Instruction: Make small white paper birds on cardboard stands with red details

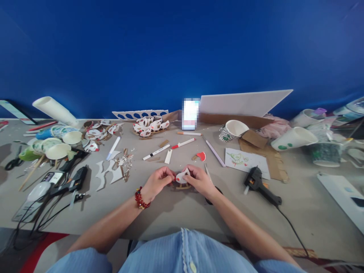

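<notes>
A small white paper bird (182,176) with red spots, on a brown cardboard rocker base, is held up between my two hands just above the table. My right hand (199,180) grips its right end, thumb on the near face. At the bird's left end, my left hand (159,182) pinches a small red piece against it; the fingertips partly hide this piece. Scissors (208,172) lie partly under my right wrist. Beyond the hands are a white paper strip (168,156) and a red heart-shaped cutout (201,156).
A black glue gun (260,185) with a trailing cord lies at right, and another glue gun (78,180) at left among cables. Several finished paper birds (150,125) sit at the back. Markers (183,143), paper scraps (109,174), a paper cup (234,130) and a bird drawing (247,161) are around.
</notes>
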